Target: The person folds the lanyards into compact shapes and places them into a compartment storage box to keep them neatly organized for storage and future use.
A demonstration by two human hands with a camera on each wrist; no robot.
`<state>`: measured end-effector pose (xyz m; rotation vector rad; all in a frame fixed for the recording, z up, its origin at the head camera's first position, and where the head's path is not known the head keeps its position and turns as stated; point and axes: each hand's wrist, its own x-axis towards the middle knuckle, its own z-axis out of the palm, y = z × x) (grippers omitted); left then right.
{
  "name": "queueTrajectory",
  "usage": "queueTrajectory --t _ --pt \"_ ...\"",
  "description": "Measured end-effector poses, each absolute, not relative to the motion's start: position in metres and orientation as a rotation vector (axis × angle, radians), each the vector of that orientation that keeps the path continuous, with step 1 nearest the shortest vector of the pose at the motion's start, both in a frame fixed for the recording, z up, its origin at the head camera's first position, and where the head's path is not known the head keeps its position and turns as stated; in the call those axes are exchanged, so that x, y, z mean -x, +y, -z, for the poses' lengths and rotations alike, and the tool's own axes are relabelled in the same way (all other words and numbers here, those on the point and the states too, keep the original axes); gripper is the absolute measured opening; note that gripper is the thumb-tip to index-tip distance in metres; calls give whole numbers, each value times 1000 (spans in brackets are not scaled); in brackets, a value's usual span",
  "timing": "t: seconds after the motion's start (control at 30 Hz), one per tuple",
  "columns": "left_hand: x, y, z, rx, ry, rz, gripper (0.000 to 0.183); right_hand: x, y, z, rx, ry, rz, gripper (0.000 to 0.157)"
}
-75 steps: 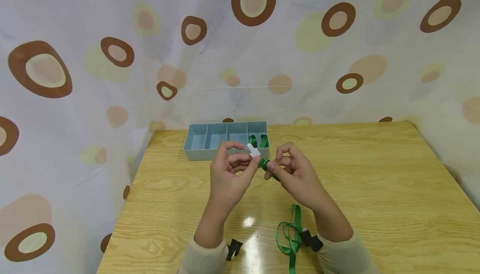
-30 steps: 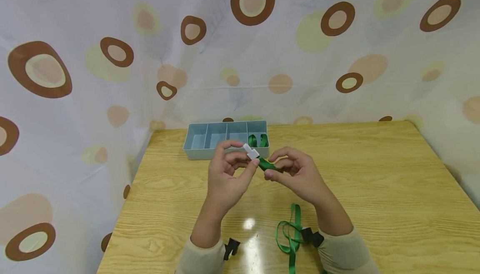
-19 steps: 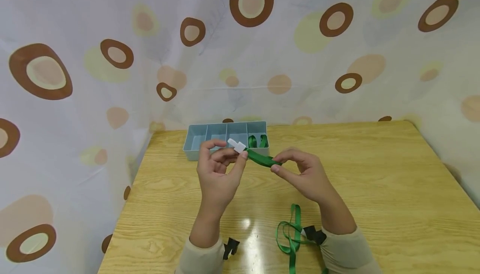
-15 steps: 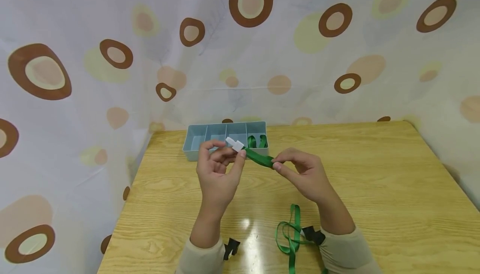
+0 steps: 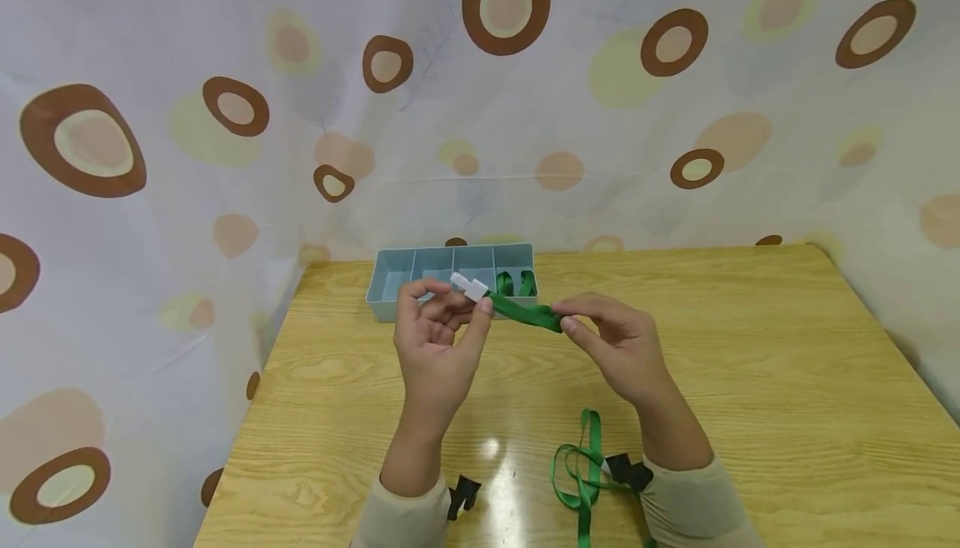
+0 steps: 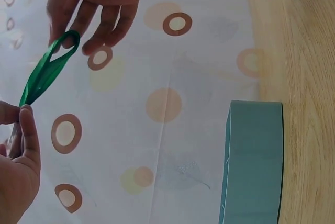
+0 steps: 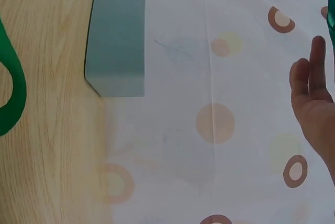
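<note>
In the head view my left hand (image 5: 438, 348) holds a small white plastic piece (image 5: 472, 288) with a narrow tab, thumb at the spot where a green ribbon (image 5: 521, 311) comes out. Thumb and forefinger of my right hand (image 5: 622, 348) pinch the ribbon's other end, so the short length spans both hands above the table. Seen from the left wrist, the ribbon (image 6: 44, 80) is doubled into a narrow loop, the left hand (image 6: 18, 166) at its lower end and the right hand (image 6: 97, 9) at its upper end. The right wrist view shows only part of the right hand (image 7: 314, 98).
A pale blue box (image 5: 386, 308) with several compartments stands at the table's back; green ribbon coils (image 5: 516, 283) lie in its right one. More loose green ribbon (image 5: 581, 473) lies near my right sleeve. Patterned cloth (image 5: 600, 132) hangs behind the wooden table (image 5: 750, 381).
The hands have moved apart, the left one leftward with the white piece. The ribbon, bunched near the right fingers at first, now stretches visibly between them.
</note>
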<state>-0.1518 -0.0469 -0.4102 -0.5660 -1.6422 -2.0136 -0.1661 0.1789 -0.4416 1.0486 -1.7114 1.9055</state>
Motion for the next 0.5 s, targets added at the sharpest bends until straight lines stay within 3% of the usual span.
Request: queueTrajectory --t 0.3,0.5 --pt "150 -51 409 546 -1666 2002 40 164 177 437 -1085 -1591 -1824 35" --pt "149 -52 409 539 -1674 2016 41 162 175 436 -1097 -1582 -1837 20"
